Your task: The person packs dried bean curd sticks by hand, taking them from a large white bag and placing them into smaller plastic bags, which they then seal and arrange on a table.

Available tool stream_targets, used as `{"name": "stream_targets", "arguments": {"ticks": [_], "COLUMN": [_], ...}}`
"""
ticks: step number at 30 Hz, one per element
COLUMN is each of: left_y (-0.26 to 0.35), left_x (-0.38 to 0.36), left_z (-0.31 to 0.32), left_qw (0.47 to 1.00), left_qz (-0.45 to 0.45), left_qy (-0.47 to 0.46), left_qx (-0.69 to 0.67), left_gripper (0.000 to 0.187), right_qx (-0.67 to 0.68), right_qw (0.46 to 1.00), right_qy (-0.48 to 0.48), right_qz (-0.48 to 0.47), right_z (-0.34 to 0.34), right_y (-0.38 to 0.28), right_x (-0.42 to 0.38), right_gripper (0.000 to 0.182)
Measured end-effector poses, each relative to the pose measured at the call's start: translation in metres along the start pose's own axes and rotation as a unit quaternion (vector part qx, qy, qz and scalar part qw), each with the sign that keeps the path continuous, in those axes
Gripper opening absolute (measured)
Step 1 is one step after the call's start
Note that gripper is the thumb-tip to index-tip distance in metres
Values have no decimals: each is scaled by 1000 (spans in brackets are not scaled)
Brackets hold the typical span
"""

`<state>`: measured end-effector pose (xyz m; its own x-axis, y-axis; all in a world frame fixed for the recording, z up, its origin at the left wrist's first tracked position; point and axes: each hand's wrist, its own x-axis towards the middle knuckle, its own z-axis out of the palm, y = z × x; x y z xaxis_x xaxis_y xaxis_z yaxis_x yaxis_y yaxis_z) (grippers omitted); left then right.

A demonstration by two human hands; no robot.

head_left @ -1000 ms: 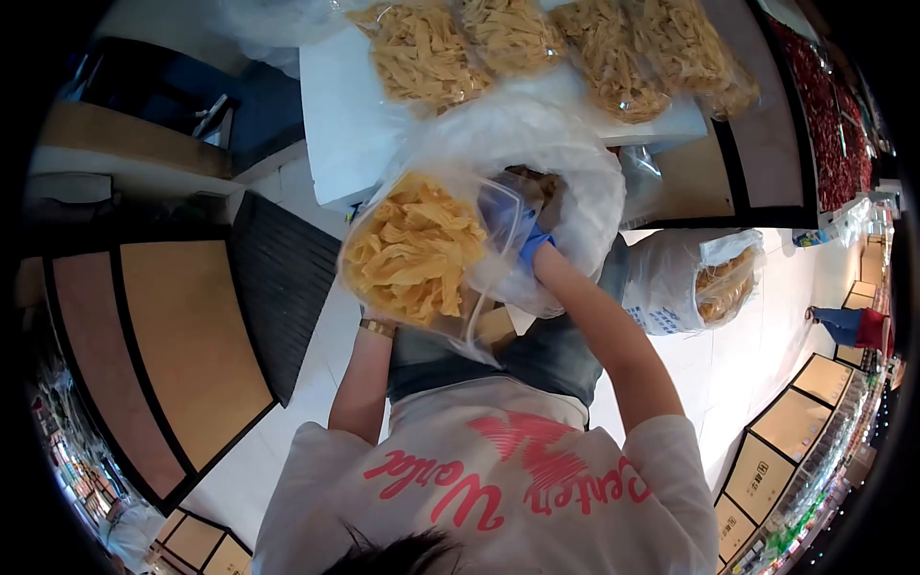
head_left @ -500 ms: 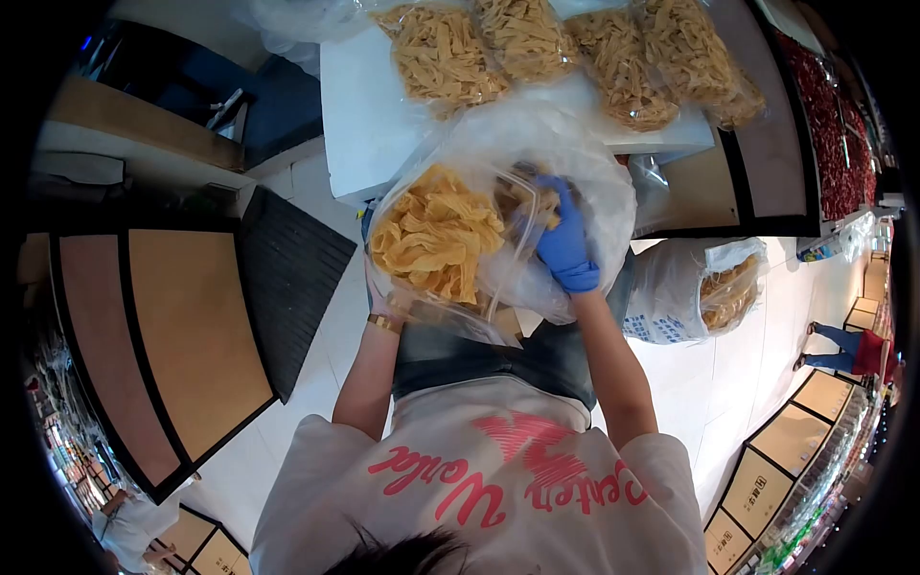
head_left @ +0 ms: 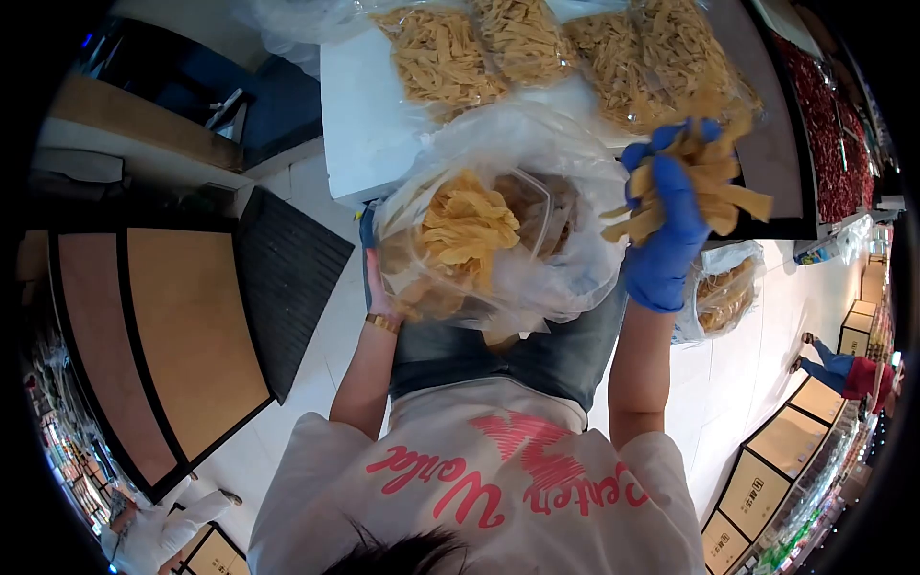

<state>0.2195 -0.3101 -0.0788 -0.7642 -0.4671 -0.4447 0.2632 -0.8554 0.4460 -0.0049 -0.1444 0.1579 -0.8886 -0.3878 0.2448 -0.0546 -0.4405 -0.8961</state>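
Observation:
My right hand, in a blue glove, is closed round a bunch of flat dried tan strips, raised to the right of a large clear plastic bag. My left hand holds the bag's left side at my lap, its fingers partly hidden by the plastic. Inside the bag's mouth is a wrinkled yellow dried sheet. Beside it in the bag sits a clear plastic container with darker brown pieces, hard to make out.
Several packed bags of tan strips lie on a white surface ahead. A white sack of similar goods stands on the floor at right. A dark ridged mat lies at left. Other people stand farther off.
My right hand has come out of the bag, moving up and right with a bunch of strips. The bag's opening has shifted and covers more of the yellow sheet.

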Motion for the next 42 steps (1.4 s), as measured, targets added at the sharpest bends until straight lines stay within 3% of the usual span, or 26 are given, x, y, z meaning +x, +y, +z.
{"name": "stream_targets", "arguments": {"ticks": [4, 10, 12, 13, 16, 21, 23, 27, 36, 38, 42], "left_y": [-1, -3, -3, -2, -2, -2, -2, -1, -2, -2, -3], "left_x": [-1, 0, 0, -2, -2, -3, -3, -2, -1, 2, -3], "left_z": [-1, -2, -2, 0, 1, 2, 2, 1, 0, -2, 3], "left_qw": [1000, 999, 997, 996, 995, 996, 996, 996, 997, 998, 998], "left_qz": [-4, -7, -5, -13, -24, -36, -43, -43, -43, -42, -41], "left_qy": [3, -15, -32, -40, -46, -40, -38, -43, -25, -30, -43], "left_qx": [10, -27, -70, -78, -84, -78, -69, -70, -53, -45, -12], "left_gripper": [73, 73, 72, 72, 71, 71, 70, 70, 68, 67, 67], "right_qx": [99, 162, 121, 40, -16, -21, -125, -136, -201, -304, -315], "right_qw": [990, 983, 991, 976, 966, 966, 928, 921, 899, 846, 828], "right_qy": [58, -50, -61, -176, -239, -255, -331, -342, -386, -439, -464], "right_qz": [-85, -74, -20, -121, -96, -39, -117, -132, -45, 0, 1], "right_z": [36, 60, 60, 51, 38, 32, 25, 22, 13, 11, 9], "right_y": [-20, 7, 15, 25, 29, 23, 21, 20, 16, 16, 29], "right_x": [9, -8, -16, -14, -20, -16, -5, 0, 3, 6, 8], "right_gripper": [46, 70, 71, 68, 68, 65, 61, 57, 32, 30, 28]}}
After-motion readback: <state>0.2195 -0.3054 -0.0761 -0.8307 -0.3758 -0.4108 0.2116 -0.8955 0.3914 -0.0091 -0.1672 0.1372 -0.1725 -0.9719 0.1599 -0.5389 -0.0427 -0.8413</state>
